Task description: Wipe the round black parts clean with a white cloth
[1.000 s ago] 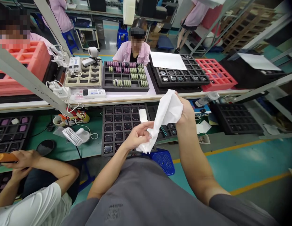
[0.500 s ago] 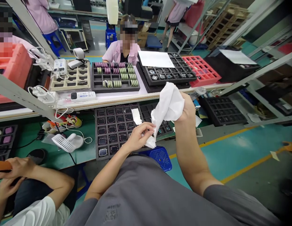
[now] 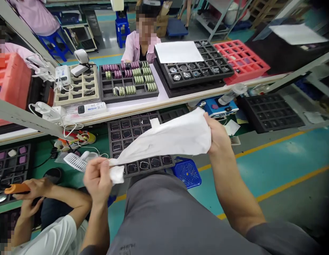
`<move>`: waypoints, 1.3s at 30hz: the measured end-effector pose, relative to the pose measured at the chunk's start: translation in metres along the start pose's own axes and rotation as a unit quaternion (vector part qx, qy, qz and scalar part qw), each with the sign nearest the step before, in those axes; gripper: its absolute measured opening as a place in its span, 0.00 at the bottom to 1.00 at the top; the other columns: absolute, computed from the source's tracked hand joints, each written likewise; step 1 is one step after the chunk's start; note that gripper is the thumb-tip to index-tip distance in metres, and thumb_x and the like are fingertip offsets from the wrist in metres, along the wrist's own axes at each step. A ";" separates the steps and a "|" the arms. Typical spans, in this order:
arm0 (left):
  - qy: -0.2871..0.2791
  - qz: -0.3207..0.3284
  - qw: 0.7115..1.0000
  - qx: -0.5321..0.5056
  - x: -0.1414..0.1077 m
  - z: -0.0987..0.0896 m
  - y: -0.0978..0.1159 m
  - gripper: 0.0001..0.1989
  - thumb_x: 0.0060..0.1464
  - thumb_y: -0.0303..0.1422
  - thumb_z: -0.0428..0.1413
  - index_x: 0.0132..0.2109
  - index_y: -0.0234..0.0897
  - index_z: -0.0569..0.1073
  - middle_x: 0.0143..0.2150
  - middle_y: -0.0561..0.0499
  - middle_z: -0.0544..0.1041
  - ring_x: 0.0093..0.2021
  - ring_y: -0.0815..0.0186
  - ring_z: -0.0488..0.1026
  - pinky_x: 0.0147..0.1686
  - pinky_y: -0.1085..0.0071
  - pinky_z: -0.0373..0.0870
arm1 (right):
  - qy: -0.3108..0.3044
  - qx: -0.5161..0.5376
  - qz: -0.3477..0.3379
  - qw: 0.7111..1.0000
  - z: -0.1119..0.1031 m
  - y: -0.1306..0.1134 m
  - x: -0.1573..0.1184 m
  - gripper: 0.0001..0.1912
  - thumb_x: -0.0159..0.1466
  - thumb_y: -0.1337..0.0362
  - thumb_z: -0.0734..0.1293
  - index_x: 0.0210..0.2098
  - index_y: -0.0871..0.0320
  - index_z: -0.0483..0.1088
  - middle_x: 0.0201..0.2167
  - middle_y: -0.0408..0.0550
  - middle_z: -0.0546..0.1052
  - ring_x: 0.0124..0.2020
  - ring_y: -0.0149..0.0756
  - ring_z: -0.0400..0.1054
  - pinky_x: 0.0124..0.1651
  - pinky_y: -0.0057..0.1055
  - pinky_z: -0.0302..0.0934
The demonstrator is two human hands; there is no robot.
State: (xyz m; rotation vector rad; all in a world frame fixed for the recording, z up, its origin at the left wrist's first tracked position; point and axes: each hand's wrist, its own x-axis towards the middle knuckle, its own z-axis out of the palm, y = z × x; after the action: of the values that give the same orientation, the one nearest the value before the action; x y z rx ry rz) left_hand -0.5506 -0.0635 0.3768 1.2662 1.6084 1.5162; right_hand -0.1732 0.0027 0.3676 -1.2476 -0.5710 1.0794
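Note:
A white cloth point(image 3: 169, 136) is stretched between my two hands, above a black tray. My left hand point(image 3: 98, 179) pinches its narrow, twisted end, and a short tail hangs past the fingers. At the wide end, my right hand point(image 3: 219, 136) grips the cloth, with the fingers partly hidden behind it. Below lies the black compartment tray point(image 3: 131, 169) with dark square watch-like pieces in its cells; the cloth covers much of it. A small white piece point(image 3: 154, 123) shows at the tray's far side.
A small white fan point(image 3: 75, 162) stands left of the tray. Across the shelf sit a tray of purple and green pieces point(image 3: 128, 81), a black watch tray point(image 3: 193, 67) and a red tray point(image 3: 241, 60). A blue stool point(image 3: 187, 173) is below. At left, a co-worker's hand point(image 3: 34, 189) holds an orange-handled tool.
My left hand has moved left and down, drawing the bunched cloth out into a long strip. My right hand has moved slightly right. The view has shifted a little.

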 end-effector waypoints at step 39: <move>-0.183 -0.196 0.963 0.039 0.042 0.089 -0.094 0.08 0.51 0.32 0.63 0.39 0.35 0.79 0.37 0.45 0.82 0.41 0.62 0.78 0.42 0.69 0.71 | -0.104 -0.463 0.002 0.880 0.057 0.145 0.050 0.09 0.60 0.59 0.68 0.29 0.57 0.76 0.30 0.51 0.80 0.39 0.45 0.73 0.45 0.37 0.62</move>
State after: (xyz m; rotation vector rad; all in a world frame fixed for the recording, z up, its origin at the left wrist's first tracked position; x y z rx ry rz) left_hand -0.5091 0.0206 0.2782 1.1060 1.5644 0.9248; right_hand -0.2479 0.0663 0.2369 -1.9535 -1.3523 0.9615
